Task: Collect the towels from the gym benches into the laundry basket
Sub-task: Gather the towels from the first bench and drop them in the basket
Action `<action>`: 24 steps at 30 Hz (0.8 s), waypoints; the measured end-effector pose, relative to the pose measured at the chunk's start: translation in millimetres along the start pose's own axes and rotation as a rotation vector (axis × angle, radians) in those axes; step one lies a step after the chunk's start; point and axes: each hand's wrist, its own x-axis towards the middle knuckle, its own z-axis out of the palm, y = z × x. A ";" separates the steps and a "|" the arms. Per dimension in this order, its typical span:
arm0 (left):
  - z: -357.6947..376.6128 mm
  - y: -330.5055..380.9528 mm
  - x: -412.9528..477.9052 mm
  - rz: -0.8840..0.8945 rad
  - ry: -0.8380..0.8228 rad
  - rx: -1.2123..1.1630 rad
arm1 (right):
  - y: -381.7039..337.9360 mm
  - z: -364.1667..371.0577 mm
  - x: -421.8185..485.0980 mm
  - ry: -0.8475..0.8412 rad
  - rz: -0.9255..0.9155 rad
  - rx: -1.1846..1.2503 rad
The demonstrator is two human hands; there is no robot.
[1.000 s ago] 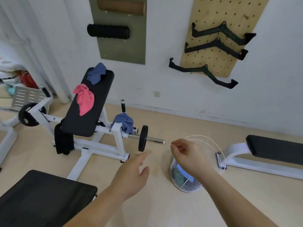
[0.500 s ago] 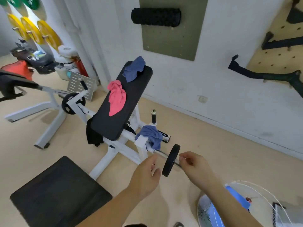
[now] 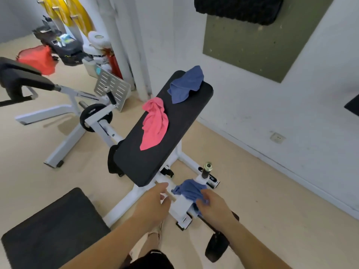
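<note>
A tilted black bench pad [image 3: 175, 136] on a white frame carries a pink towel [image 3: 154, 124] at its middle and a dark blue towel [image 3: 185, 84] near its top. A second blue towel [image 3: 189, 190] is draped over the white frame arm below the pad. My right hand [image 3: 213, 207] rests on this lower blue towel, fingers curled into the cloth. My left hand [image 3: 153, 202] hovers open just left of it, over the frame, holding nothing. The laundry basket is out of view.
A black seat pad [image 3: 52, 228] lies at the lower left. A weight plate [image 3: 216, 247] sits on the bar by my right forearm. Another white machine [image 3: 64, 113] stands to the left, with yellow plates [image 3: 75, 14] and clutter behind. The wall is close on the right.
I have moved closer to the bench and turned left; the basket has left the view. Both hands have reached forward, and my right hand now touches the lower blue towel.
</note>
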 end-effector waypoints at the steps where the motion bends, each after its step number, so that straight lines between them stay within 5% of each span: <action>1: -7.4 -0.3 23.8 -0.005 -0.040 0.015 | 2.6 6.4 27.0 0.004 0.015 -0.049; 5: -34.7 0.5 98.1 -0.003 -0.183 0.139 | 27.9 35.9 120.9 -0.063 0.124 -0.148; 13: -61.1 -1.8 175.8 0.001 -0.326 0.269 | 41.7 68.3 172.5 -0.036 0.320 -0.354; 18: -68.3 -7.0 191.2 0.005 -0.332 0.235 | -1.1 47.8 173.0 0.131 0.384 0.120; 24: -95.0 7.6 205.3 0.018 -0.283 0.179 | -104.3 -22.0 134.4 0.307 0.162 0.369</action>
